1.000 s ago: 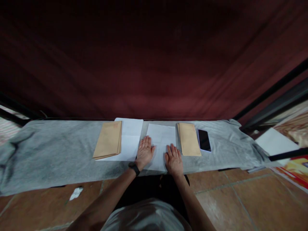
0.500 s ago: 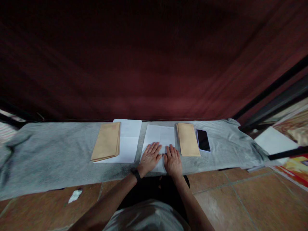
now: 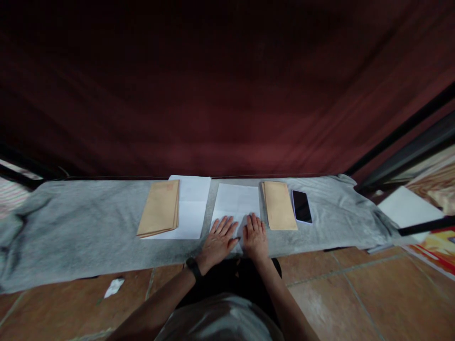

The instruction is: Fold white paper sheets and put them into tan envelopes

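A white sheet of paper (image 3: 237, 198) lies on the grey cloth in front of me. My left hand (image 3: 217, 240) rests flat on its near left part, fingers spread. On the near right part lies my right hand (image 3: 255, 237), palm down with its fingers stretched forward. Beyond the right hand is a small stack of brown envelopes (image 3: 280, 206). Another stack of brown envelopes (image 3: 159, 208) sits to the left, partly covering more white paper (image 3: 193, 208). My hands hide the near part of the sheet.
A phone (image 3: 302, 207) with a dark screen lies right of the envelopes. The grey cloth (image 3: 92, 222) covers a long narrow surface against a dark red upright fabric (image 3: 227, 118). A crumpled white scrap (image 3: 114, 287) is on the tiled floor (image 3: 341, 303).
My left hand has slid toward me and slightly left over the sheet. The right hand has stayed nearly in place. The view has shifted a little.
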{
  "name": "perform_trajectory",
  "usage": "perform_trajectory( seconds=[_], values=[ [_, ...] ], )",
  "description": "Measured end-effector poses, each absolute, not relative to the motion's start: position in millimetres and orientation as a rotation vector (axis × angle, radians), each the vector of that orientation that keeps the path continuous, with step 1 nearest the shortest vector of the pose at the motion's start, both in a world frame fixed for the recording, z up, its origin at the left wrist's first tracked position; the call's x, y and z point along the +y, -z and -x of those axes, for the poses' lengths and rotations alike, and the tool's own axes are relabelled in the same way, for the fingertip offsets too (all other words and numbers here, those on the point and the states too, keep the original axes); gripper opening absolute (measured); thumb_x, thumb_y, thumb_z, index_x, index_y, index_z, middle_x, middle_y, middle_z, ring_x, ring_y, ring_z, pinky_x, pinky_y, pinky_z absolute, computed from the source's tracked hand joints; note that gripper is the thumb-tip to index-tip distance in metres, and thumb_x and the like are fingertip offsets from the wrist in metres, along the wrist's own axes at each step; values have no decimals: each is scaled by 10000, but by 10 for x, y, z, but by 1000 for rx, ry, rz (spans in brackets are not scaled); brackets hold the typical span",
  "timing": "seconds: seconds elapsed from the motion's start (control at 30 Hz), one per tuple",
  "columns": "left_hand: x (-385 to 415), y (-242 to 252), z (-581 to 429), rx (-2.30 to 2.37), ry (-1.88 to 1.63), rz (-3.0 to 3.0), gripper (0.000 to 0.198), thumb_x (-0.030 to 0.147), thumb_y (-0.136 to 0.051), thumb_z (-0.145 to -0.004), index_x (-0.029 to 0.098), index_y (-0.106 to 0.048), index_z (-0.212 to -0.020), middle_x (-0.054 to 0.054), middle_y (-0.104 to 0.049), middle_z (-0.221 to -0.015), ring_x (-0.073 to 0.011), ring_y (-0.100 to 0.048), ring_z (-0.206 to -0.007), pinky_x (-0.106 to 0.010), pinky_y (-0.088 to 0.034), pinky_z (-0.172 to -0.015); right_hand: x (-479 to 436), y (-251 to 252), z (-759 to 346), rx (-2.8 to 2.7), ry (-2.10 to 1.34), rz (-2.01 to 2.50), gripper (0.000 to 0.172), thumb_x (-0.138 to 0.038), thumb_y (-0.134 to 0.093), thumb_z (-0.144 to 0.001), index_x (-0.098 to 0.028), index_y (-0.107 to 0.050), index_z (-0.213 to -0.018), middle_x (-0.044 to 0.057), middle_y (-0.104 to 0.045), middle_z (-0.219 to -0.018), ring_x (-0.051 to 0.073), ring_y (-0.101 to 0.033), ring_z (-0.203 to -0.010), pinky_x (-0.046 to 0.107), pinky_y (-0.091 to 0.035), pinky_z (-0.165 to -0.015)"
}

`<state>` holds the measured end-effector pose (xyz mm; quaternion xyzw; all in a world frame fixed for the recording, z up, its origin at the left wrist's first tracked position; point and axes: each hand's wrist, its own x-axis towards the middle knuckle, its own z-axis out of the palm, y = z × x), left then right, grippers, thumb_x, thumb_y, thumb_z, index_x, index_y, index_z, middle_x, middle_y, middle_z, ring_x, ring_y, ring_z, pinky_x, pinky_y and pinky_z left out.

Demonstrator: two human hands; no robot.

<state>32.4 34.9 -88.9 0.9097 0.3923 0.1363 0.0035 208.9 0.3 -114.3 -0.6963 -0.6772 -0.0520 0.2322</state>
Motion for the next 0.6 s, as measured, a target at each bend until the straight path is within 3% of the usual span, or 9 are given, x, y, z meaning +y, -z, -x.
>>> perform_trajectory(
  seconds=[0.27, 0.6],
  values=[
    [356, 896, -315, 1218, -399, -2842, 502, 263, -402, -997, 166, -452, -1486, -89, -400, -1581, -246, -321, -1487, -498, -225, -1234, -84, 1118, -1836, -1989, 82, 1822, 477, -321, -406, -1040, -146, -473, -1480, 151, -474, -1530, 283, -410, -1429, 484, -310, -1171],
    [318, 1002, -139, 1524, -550, -2651, 586, 367, -396, -1007, 59, -390, -1506, -177, -397, -1564, -276, -324, -1484, -478, -288, -1215, -262, 1110, -2210, -1968, 212, 1886, 511, -357, -427, -1038, -176, -418, -1517, 143, -425, -1564, 294, -406, -1433, 483, -318, -1158]
  ],
)
